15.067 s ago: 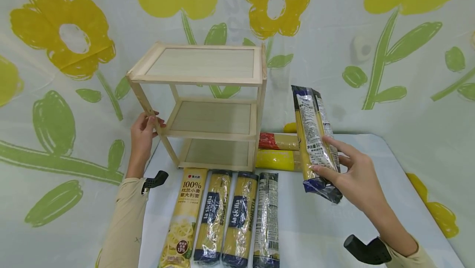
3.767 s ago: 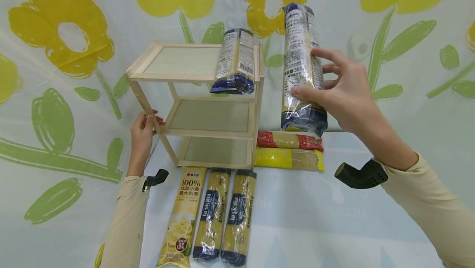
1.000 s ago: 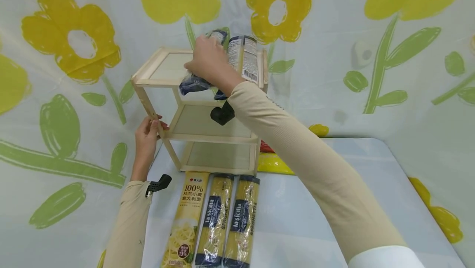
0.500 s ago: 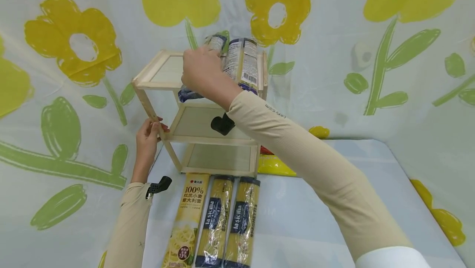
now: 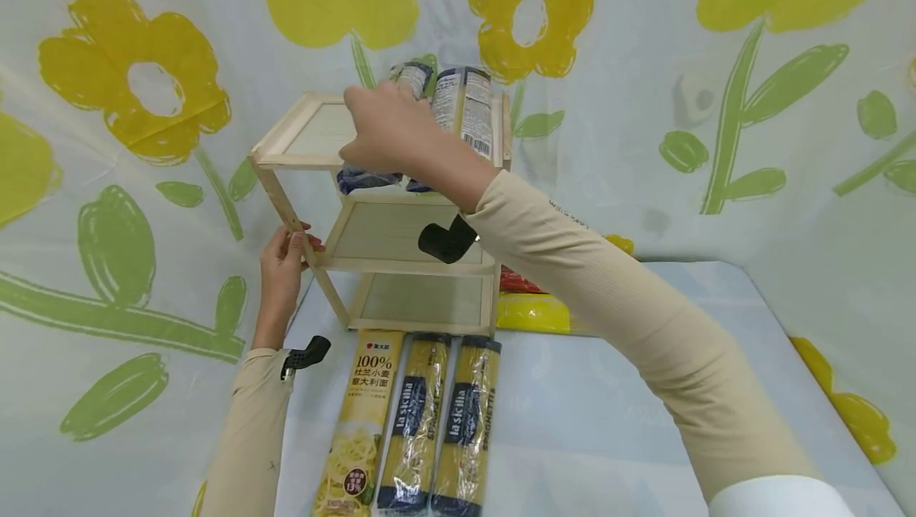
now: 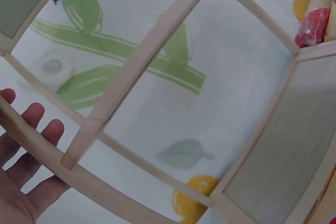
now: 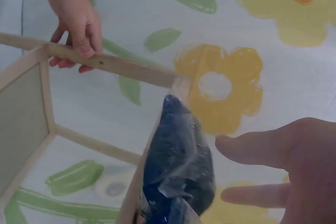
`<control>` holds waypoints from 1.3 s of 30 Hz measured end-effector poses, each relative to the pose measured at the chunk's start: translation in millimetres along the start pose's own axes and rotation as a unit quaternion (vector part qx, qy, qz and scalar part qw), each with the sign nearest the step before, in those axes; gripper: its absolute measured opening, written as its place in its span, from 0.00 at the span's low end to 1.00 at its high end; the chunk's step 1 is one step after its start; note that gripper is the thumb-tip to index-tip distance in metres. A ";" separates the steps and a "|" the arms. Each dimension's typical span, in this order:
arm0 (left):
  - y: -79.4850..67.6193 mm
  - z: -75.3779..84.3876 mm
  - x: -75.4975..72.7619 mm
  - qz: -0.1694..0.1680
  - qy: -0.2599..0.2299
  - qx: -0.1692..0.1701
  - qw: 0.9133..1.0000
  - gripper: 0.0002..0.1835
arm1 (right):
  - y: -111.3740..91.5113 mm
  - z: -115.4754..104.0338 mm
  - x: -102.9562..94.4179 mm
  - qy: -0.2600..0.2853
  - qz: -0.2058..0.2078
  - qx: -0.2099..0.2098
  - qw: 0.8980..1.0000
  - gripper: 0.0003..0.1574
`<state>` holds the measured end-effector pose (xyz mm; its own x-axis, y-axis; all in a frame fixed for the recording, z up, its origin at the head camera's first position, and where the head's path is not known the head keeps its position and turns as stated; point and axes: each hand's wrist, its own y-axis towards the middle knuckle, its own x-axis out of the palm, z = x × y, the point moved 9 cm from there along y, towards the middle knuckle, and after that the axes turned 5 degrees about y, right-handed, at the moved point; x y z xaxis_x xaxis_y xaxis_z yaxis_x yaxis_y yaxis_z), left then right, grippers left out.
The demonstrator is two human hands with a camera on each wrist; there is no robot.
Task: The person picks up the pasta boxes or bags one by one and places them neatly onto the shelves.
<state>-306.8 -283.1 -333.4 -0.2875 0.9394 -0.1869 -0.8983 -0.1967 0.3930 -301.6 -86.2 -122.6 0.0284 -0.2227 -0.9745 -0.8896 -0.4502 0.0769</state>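
Observation:
A three-tier wooden shelf rack (image 5: pixel 408 265) stands at the back of the table. My left hand (image 5: pixel 282 258) grips its left front post, fingers curled round the wood in the left wrist view. One bag of spaghetti (image 5: pixel 475 111) lies on the right of the top tier. To its left lies another bag of spaghetti (image 5: pixel 368 180), partly hidden under my right hand (image 5: pixel 393 131). In the right wrist view the thumb and a finger of that hand (image 7: pixel 310 177) are extended, apart from the bag's blue end (image 7: pixel 178 166); whether other fingers touch it is hidden.
In front of the rack lie a yellow pasta packet (image 5: pixel 358 413) and two blue-labelled spaghetti bags (image 5: pixel 411 421), (image 5: pixel 467 421), side by side. Right of the rack lie a red packet (image 5: pixel 517 281) and a yellow packet (image 5: pixel 533 314), partly behind my right forearm.
Over the longer span, two spaghetti bags have gone from right hand and table to the top tier. Lately the right forearm has shifted slightly right. The left hand keeps its hold.

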 end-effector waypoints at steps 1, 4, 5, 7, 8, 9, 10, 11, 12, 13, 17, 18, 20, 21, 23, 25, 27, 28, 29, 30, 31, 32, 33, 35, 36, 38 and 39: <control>0.2 -0.1 -0.3 0.001 0.000 0.000 1.000 0.11 | -2.7 -0.5 -2.2 0.008 0.002 -0.011 1.000 0.32; 2.0 -1.8 -1.6 0.003 -0.002 -0.001 1.000 0.11 | -11.8 -1.7 -9.7 0.027 0.018 -0.046 0.998 0.33; 2.6 -2.1 -2.0 0.004 -0.003 0.000 1.000 0.11 | -15.1 -1.8 -11.9 0.032 0.022 -0.056 0.998 0.34; 3.6 -2.4 -2.6 0.004 -0.004 0.001 1.000 0.11 | -21.5 -1.7 -16.0 0.034 0.029 -0.074 0.996 0.34; 3.9 -2.4 -2.8 0.004 -0.004 0.001 1.000 0.11 | -25.1 -1.5 -18.1 0.035 0.033 -0.082 0.996 0.34; 4.0 -2.0 -3.0 0.005 -0.003 0.003 1.000 0.11 | -28.6 -1.2 -20.1 0.038 0.037 -0.089 0.995 0.34; 4.2 -1.5 -3.1 0.005 -0.004 0.003 1.000 0.11 | -32.1 -0.4 -21.8 0.039 0.039 -0.094 0.994 0.34; 4.4 -1.4 -3.1 0.005 -0.002 0.003 1.000 0.11 | -35.7 0.5 -23.6 0.042 0.042 -0.098 0.993 0.34; 4.9 -1.7 -3.1 0.005 -0.004 0.002 1.000 0.11 | -39.2 1.2 -25.6 0.041 0.046 -0.102 0.993 0.33; 5.2 -1.9 -3.2 0.005 -0.004 0.001 1.000 0.11 | -42.9 2.0 -27.5 0.041 0.050 -0.107 0.992 0.33; 6.3 -4.0 -4.1 0.008 -0.005 -0.004 1.000 0.11 | -57.8 5.8 -33.1 0.050 0.062 -0.123 0.989 0.31; 6.4 -4.6 -4.5 0.009 -0.005 -0.005 1.000 0.11 | -61.7 7.0 -33.9 0.053 0.062 -0.127 0.989 0.31; 6.5 -5.3 -5.2 0.010 -0.003 -0.005 1.000 0.11 | -69.6 9.5 -35.1 0.066 0.066 -0.137 0.986 0.31; 6.4 -5.6 -5.4 0.010 -0.001 -0.006 1.000 0.11 | -73.6 11.3 -35.7 0.074 0.067 -0.139 0.985 0.31; 6.5 -5.5 -5.4 0.009 0.000 -0.004 1.000 0.11 | -81.6 15.2 -36.7 0.088 0.069 -0.143 0.983 0.31; 6.6 -4.7 -5.4 0.009 -0.005 -0.003 1.000 0.11 | -89.8 18.9 -38.1 0.093 0.074 -0.148 0.982 0.30; 6.4 -3.6 -5.8 0.011 -0.008 -0.001 1.000 0.11 | -98.2 23.6 -38.9 0.103 0.078 -0.147 0.981 0.30; 6.3 -3.1 -5.9 0.012 -0.011 0.000 1.000 0.11 | -102.5 25.9 -39.0 0.107 0.080 -0.146 0.980 0.30; 6.2 -2.7 -6.1 0.013 -0.013 0.001 1.000 0.11 | -106.9 28.4 -39.1 0.111 0.084 -0.146 0.980 0.29; 6.0 -2.3 -6.3 0.014 -0.014 0.001 1.000 0.11 | -111.6 31.2 -38.9 0.115 0.088 -0.143 0.979 0.29; 5.7 -2.3 -6.3 0.014 -0.014 0.001 1.000 0.11 | -116.1 34.2 -38.4 0.122 0.092 -0.140 0.978 0.30; 5.5 -2.5 -6.3 0.014 -0.013 0.000 1.000 0.11 | -120.9 37.3 -37.6 0.130 0.095 -0.136 0.977 0.30; 5.3 -2.7 -6.0 0.013 -0.010 -0.001 1.000 0.11 | -125.8 40.4 -36.7 0.138 0.099 -0.132 0.977 0.30; 4.8 -3.7 -5.4 0.011 -0.010 -0.006 1.000 0.11 | -135.8 45.2 -35.1 0.154 0.110 -0.131 0.973 0.30; 4.7 -4.3 -5.2 0.011 -0.011 -0.010 1.000 0.11 | -140.6 47.4 -34.2 0.161 0.115 -0.130 0.971 0.30; 4.7 -4.3 -4.7 0.009 -0.009 -0.013 1.000 0.11 | -150.0 51.4 -32.4 0.174 0.127 -0.130 0.968 0.30; 4.8 -3.9 -4.3 0.008 -0.008 -0.013 1.000 0.11 | -154.6 53.6 -31.4 0.177 0.134 -0.130 0.966 0.31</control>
<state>-311.1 -289.2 -334.2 -0.2961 0.9407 -0.1657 -0.9020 -0.2184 0.3723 -189.4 36.6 -115.2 0.0091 -0.6228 -0.7823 -0.7435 -0.5274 0.4112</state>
